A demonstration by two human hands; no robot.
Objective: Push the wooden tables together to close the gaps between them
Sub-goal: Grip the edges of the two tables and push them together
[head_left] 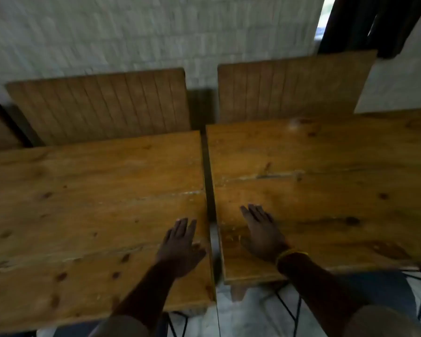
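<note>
Two wooden tables stand side by side with a narrow dark gap [208, 181] between them. My left hand [180, 246] lies flat, fingers out, on the left table [83, 203] close to its right edge. On the right table [326, 178], near its left edge, rests my right hand [261, 229], also flat with the fingers spread; a yellow bangle sits on that wrist. Neither hand holds anything. The right table sits a little farther from me than the left one.
Two slatted wooden bench backs [102, 105] [292, 88] stand behind the tables against a white tiled wall [131, 32]. A dark curtain or post [365, 23] hangs at the top right. Patterned floor tiles [253, 310] show below the tables' near edges.
</note>
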